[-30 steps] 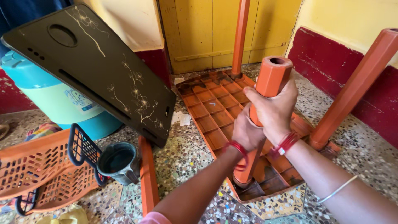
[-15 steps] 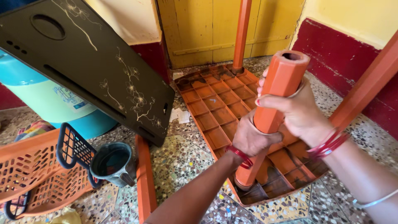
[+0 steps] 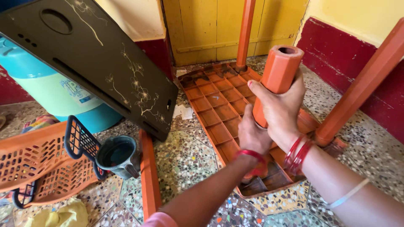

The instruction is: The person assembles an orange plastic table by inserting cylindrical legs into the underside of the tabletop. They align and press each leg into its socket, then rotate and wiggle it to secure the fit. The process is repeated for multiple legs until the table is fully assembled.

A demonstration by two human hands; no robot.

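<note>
My right hand (image 3: 281,110) grips the orange plastic leg (image 3: 275,75) high up, left hand (image 3: 251,136) clasps it lower | leg stands in a corner of the upturned orange tabletop (image 3: 214,101) on speckled terrazzo floor (image 3: 185,155) | dark patterned panel (image 3: 97,63), orange basket (image 3: 38,162), grey mug (image 3: 117,154) to the left | yellow door (image 3: 210,25), red-and-yellow wall (image 3: 349,46) behind.

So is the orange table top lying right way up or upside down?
Upside down: the table top lies on the floor with its ribbed underside up, legs pointing upward. Both hands, left and right, grip one leg.
</note>
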